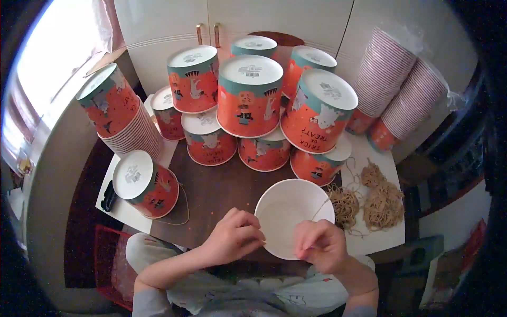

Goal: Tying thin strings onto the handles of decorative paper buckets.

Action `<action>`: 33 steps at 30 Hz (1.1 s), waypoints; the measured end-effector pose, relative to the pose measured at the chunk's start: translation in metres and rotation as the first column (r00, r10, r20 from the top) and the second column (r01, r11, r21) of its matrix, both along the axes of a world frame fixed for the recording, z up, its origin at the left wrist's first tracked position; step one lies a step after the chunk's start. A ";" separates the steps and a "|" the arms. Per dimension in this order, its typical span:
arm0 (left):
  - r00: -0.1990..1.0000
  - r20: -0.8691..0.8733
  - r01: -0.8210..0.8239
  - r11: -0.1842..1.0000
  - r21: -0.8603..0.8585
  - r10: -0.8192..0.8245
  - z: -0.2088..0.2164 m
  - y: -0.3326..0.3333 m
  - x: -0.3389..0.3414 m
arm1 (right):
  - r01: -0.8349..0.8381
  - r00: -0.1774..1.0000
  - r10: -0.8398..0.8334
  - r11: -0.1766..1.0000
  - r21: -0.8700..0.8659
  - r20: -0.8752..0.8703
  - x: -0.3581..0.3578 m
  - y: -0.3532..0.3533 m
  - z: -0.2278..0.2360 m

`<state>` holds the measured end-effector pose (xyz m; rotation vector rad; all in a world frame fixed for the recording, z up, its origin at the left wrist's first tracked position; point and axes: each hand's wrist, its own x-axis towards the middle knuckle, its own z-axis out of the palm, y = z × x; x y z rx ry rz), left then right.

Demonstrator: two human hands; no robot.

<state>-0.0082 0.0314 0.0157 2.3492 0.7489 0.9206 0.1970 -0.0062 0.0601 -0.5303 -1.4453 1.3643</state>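
Note:
An open paper bucket (285, 211) with a white inside stands mouth up before me. My left hand (236, 236) is at its left rim, fingers curled into a pinch; whatever lies between the fingertips is too small to make out. Over the bucket's near right rim, my right hand (323, 244) is closed in a pinch on a thin tan string (320, 209), which rises from behind the fingers toward the right rim. Right of the bucket lie tangled bundles of tan string (384, 207) and a smaller bundle (344, 206).
Upside-down orange and teal buckets (250, 100) are stacked on the dark table (206, 187). One bucket (153, 185) with a string loop stands at left, near a nested stack (132, 132). Bagged bucket stacks (385, 74) lean at back right. A black object (109, 197) lies at the left edge.

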 end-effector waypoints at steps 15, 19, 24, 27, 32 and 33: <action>0.979 0.205 0.071 0.970 -0.232 -0.022 -0.027 0.015 -0.004 | 0.091 0.983 -0.118 0.979 -0.181 -0.144 0.012 0.007 -0.002; 0.930 0.366 0.114 0.915 -0.388 0.040 -0.029 0.011 -0.003 | 0.022 0.983 -0.057 0.980 -0.196 -0.173 0.019 0.010 -0.010; 0.942 0.330 0.042 0.957 -0.286 0.057 -0.035 0.012 -0.005 | 0.042 0.982 -0.079 0.978 -0.206 -0.174 0.019 0.012 -0.010; 0.971 0.236 -0.015 0.993 -0.114 0.042 -0.033 0.016 -0.008 | 0.076 0.982 -0.110 0.974 -0.213 -0.153 0.020 0.015 -0.012; 0.985 0.173 -0.009 0.992 0.124 -0.013 -0.036 0.019 -0.006 | 0.141 0.968 -0.172 0.975 -0.171 -0.184 0.024 0.015 -0.010; 0.986 0.165 -0.004 0.983 0.186 -0.028 -0.037 0.021 -0.006 | 0.130 0.961 -0.175 0.969 -0.211 -0.214 0.024 0.016 -0.010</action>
